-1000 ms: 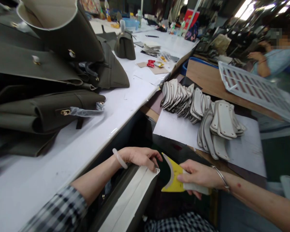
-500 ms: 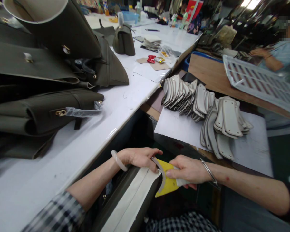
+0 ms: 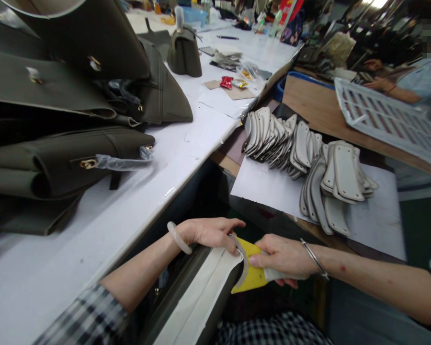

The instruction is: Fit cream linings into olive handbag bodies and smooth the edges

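My left hand (image 3: 215, 235) grips the far end of a dark olive leather bag piece (image 3: 221, 299). Its thumb presses on the pale strip (image 3: 197, 297) that runs along the top, marked with a dark line. In my right hand (image 3: 285, 256) is a flat yellow piece (image 3: 253, 275), pinched between thumb and fingers. This yellow piece has a concave grey edge, which sits against the end of the bag piece beside my left thumb. A whitish part (image 3: 276, 274) of it, or under it, shows below my right fingers. Its kind I cannot tell.
Olive leather bags (image 3: 75, 158) lie piled on the white table (image 3: 129, 225) at left. Stacks of pale curved pieces with holes (image 3: 345, 172) rest on a white board (image 3: 384, 225) at right. Beyond are a white plastic grate (image 3: 384, 120) and a co-worker's arm (image 3: 404, 93).
The view has shifted slightly. Both hands keep their hold, and the yellow piece stays against the bag piece's end. More of the whitish part shows under my right hand. The co-worker's hands have moved.
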Demonstrator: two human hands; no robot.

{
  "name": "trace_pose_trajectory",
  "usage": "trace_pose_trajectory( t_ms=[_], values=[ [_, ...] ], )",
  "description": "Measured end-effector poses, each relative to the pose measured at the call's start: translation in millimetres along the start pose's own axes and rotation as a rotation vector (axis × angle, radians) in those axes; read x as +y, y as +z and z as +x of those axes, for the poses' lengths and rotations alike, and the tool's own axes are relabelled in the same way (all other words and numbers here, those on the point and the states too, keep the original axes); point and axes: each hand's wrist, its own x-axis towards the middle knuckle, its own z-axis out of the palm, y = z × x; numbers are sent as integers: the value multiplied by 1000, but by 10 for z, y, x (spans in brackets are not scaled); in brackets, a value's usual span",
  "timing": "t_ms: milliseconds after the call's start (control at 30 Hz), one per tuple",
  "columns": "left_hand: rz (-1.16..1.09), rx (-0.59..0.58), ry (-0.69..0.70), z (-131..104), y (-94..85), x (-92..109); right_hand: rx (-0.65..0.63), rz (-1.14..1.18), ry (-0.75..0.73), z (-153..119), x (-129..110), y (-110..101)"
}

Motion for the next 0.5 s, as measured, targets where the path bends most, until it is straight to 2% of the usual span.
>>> trace_pose_trajectory(
  t_ms=[267, 500],
  values=[
    [-26, 2, 17, -3, 16, -26, -39, 151, -18, 36, 79, 141],
    [-119, 44, 38, -7, 82, -17, 10, 272, -30, 71, 118, 319]
  ],
)
